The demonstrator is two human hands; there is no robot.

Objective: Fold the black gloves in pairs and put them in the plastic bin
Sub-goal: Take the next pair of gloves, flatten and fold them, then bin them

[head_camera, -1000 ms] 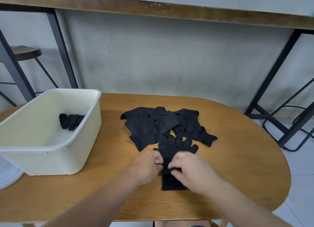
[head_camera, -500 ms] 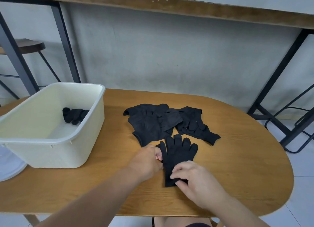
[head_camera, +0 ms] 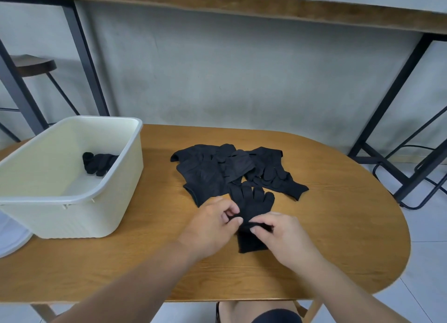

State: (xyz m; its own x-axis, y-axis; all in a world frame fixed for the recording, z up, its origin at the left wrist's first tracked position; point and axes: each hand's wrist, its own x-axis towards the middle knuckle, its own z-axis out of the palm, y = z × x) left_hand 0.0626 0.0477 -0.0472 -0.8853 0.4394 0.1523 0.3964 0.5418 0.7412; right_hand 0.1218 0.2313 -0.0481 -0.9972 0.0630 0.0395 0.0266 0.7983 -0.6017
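Observation:
A stacked pair of black gloves (head_camera: 251,201) lies flat on the wooden table (head_camera: 338,226), fingers pointing away from me. My left hand (head_camera: 212,228) pinches its left edge near the middle. My right hand (head_camera: 283,235) pinches a raised ridge of the same pair from the right. Behind them sits a loose pile of black gloves (head_camera: 232,170). The cream plastic bin (head_camera: 79,209) stands at the left, with one folded black pair (head_camera: 99,163) inside near its far right wall.
A white round lid or plate (head_camera: 9,238) pokes out beside the bin at the left edge. Black metal frame legs (head_camera: 387,119) and a stool (head_camera: 31,65) stand behind the table. My knees (head_camera: 261,313) are under the near edge.
My right hand has moved up from the cuff end to the middle of the pair and lifted a ridge of fabric there. My left hand has stayed at the left edge.

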